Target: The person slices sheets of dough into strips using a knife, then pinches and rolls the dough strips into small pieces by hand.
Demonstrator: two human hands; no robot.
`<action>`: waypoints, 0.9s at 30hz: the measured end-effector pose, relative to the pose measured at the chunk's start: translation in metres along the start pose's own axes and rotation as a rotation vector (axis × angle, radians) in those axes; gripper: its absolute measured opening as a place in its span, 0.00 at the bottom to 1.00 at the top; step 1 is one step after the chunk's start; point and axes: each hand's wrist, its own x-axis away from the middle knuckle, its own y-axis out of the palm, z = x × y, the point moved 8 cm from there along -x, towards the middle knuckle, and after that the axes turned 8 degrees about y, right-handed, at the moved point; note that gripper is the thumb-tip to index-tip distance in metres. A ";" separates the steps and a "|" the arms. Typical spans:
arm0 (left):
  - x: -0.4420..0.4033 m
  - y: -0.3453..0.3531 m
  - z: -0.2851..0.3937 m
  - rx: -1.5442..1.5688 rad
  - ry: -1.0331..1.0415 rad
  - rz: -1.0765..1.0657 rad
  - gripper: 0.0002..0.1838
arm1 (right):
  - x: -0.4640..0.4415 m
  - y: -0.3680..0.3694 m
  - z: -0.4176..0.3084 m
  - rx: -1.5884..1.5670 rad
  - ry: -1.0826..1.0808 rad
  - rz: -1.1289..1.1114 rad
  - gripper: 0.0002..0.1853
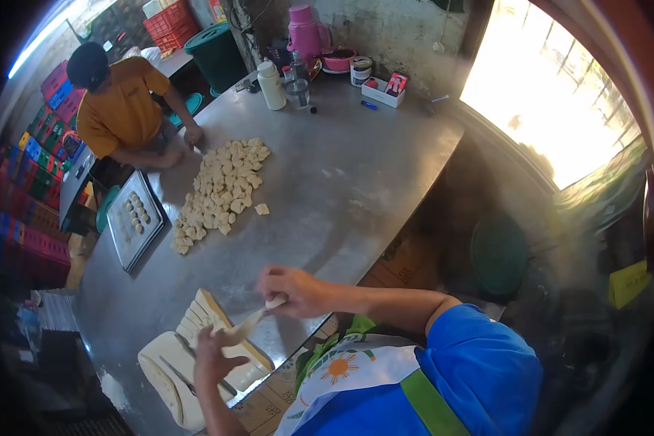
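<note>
Between my two hands a pale strip of dough hangs stretched over the near edge of the metal table. My right hand is closed around its upper end. The lower end lies in the fingers of my left hand, whose thumb stands out to the side. Under and beside that hand is a thick slab of dough, with a long thin blade lying across it. Beyond it, a section of dough is cut into strips. Farther off lies a large heap of small dough pieces.
Across the metal table, a co-worker has both hands near the heap. A tray of dough balls stands at the left edge. Bottles, a pink jug and a white box line the back.
</note>
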 end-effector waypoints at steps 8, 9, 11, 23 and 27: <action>-0.069 0.115 0.068 0.796 0.357 0.064 0.36 | 0.004 0.047 -0.018 -0.176 0.206 0.000 0.12; -0.066 0.106 0.071 0.700 0.470 0.164 0.33 | 0.003 0.053 -0.014 -0.087 0.161 -0.011 0.11; -0.065 0.079 0.078 0.612 0.582 0.272 0.30 | -0.009 0.060 0.006 0.006 0.271 -0.043 0.13; -0.105 0.017 0.013 0.757 0.376 0.323 0.17 | -0.042 0.037 -0.005 0.577 -0.038 0.043 0.16; -0.100 -0.002 0.044 0.838 0.380 0.376 0.13 | -0.038 0.039 0.001 0.470 -0.107 0.080 0.15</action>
